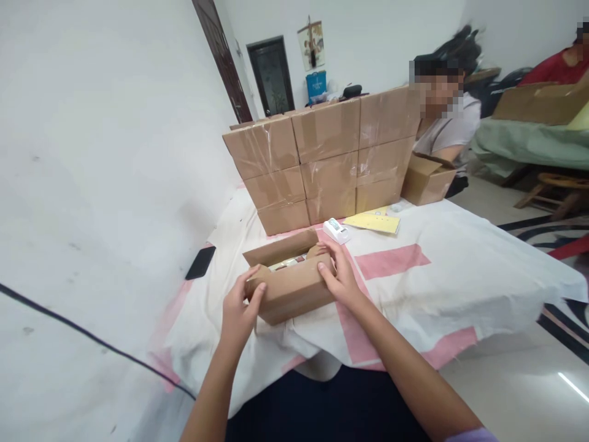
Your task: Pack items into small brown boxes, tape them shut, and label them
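An open cardboard box (294, 291) sits on the cloth-covered table in front of me, its far flap standing up. Pale packed contents (289, 263) show through the top, too small to name. My left hand (242, 304) grips the box's left end, thumb on the near side and fingers over the short flap. At the opposite end, my right hand (338, 273) holds the right corner, with its thumb pressed on the near face and its fingers on the flap behind. Beyond the box lies a small white device with a screen (337, 231).
Taped cardboard boxes (327, 161) form a stacked wall at the back. Yellow sheets (375, 222) lie before it. A black phone-like slab (200, 263) is at the left edge. Another person (448, 116) sits right, by an open box (427, 179). A dark cable (96, 339) crosses the left.
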Demonstrator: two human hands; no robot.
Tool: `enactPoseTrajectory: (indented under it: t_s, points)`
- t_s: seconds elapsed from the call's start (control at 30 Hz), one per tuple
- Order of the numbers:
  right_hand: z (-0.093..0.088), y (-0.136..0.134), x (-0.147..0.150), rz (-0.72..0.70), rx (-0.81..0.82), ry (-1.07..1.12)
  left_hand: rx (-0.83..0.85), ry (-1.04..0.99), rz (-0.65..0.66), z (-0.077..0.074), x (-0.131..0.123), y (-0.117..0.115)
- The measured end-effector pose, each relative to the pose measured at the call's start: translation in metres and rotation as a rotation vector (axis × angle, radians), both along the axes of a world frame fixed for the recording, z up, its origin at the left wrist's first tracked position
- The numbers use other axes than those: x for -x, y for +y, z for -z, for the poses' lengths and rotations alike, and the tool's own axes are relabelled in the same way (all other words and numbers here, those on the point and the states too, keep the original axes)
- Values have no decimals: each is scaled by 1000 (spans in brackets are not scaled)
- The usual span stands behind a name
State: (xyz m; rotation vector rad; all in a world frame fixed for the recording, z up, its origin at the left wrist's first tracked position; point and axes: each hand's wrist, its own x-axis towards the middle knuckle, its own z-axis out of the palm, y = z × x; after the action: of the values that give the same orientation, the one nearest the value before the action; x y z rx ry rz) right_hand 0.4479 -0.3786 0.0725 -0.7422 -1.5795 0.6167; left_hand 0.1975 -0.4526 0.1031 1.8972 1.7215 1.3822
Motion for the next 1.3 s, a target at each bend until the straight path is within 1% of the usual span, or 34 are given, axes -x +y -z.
enactPoseTrajectory:
  t_s: [0.07, 0.17, 0.2, 0.27, 0.37, 0.5, 0.57, 0.7, 0.77, 0.87, 0.93, 0.97, 1.03, 1.13, 1.23, 1.3]
  points:
    - [-3, 4, 2, 35, 40, -13, 10, 107, -24, -2, 0, 8]
    - [-10, 15, 1, -17, 117, -66, 48, 325, -38, -2, 4, 21]
    - [-12, 19, 0, -50, 135, -76, 64, 361, -37, -2, 5, 24]
    - [-14, 25, -4, -90, 147, -79, 76, 370, -40, -1, 6, 27]
    - [-12, 27, -11, -67, 111, -85, 88, 461, -55, -3, 5, 25]
    - [-2, 22, -15, -55, 37, -170, 147, 638, 36, -5, -4, 16]
    - [1, 17, -15, -35, -7, -219, 111, 710, 31, -6, -12, 13]
    - [2, 4, -11, 8, -81, -271, -38, 898, -15, -7, -31, 14]
    - [1, 0, -11, 7, -72, -275, -79, 941, -33, -7, -38, 15]
    - [-1, 1, -15, -48, -44, -236, -68, 950, -48, -6, -41, 15]
    - [1, 11, -22, -67, -8, -172, -37, 955, -46, -6, -40, 15]
    - [2, 19, -27, -37, 35, -141, -25, 958, -42, -6, -39, 14]
    - [7, 42, -37, 90, 150, -105, -14, 966, -35, -6, -37, 14]
    - [13, 85, -53, 301, 293, -116, -23, 985, -20, -5, -35, 14]
    - [13, 127, -63, 443, 392, -172, -43, 994, -19, -3, -34, 16]
    - [9, 148, -64, 495, 459, -232, -56, 992, -22, -2, -34, 16]
